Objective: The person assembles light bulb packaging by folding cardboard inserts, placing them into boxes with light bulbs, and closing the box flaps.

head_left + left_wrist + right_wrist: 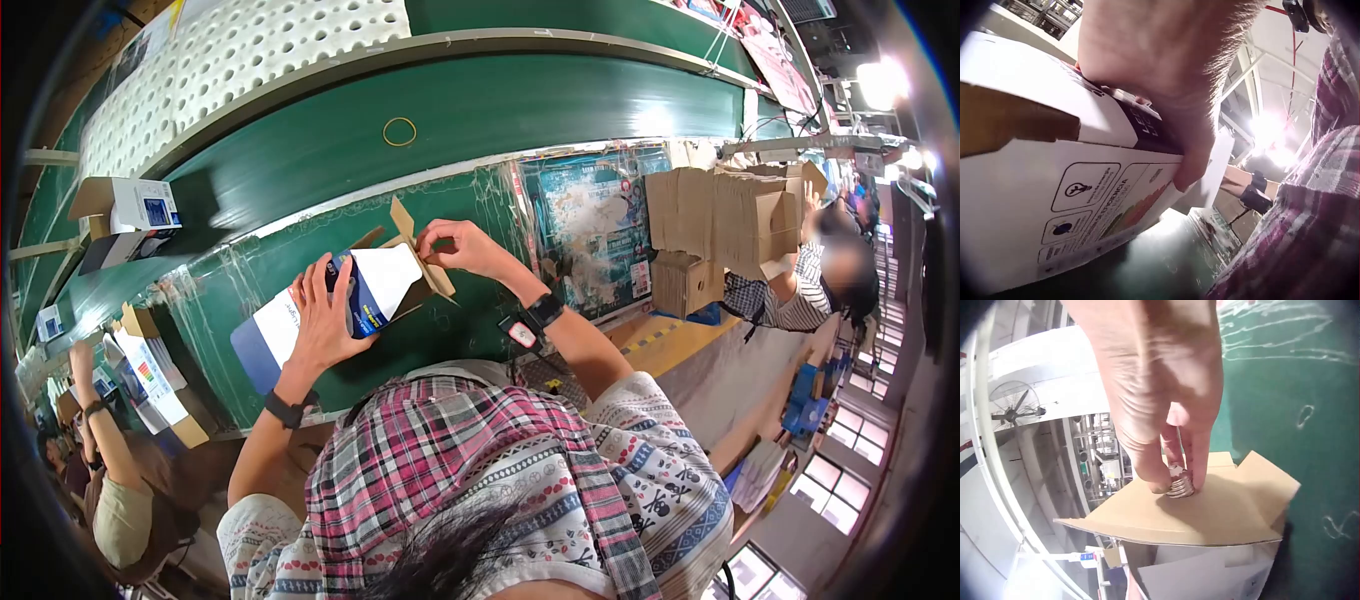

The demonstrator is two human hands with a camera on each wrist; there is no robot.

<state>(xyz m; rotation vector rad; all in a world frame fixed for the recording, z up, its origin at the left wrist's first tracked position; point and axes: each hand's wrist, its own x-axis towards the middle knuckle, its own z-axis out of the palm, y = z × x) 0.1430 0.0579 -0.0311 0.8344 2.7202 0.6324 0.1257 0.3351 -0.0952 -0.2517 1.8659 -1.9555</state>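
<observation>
A white and dark blue printed carton (375,285) lies tilted before me, with brown cardboard flaps (437,272) spread at its right end. My left hand (325,315) grips it from above, fingers across the top; in the left wrist view the thumb (1194,165) presses on a printed side. At the flap end is my right hand (465,248). The right wrist view shows its fingertips pinching a ridged metal screw base (1180,486), like a light bulb's, which pokes up through the brown cardboard (1229,509). Whatever joins the base below is hidden.
A yellow rubber band (400,131) lies on the green surface (480,100) beyond the rail. Open cartons stand at the left, one upright (145,205), another (150,375) near a person's arm. Cardboard stacks (690,215) stand at the right, beside another person.
</observation>
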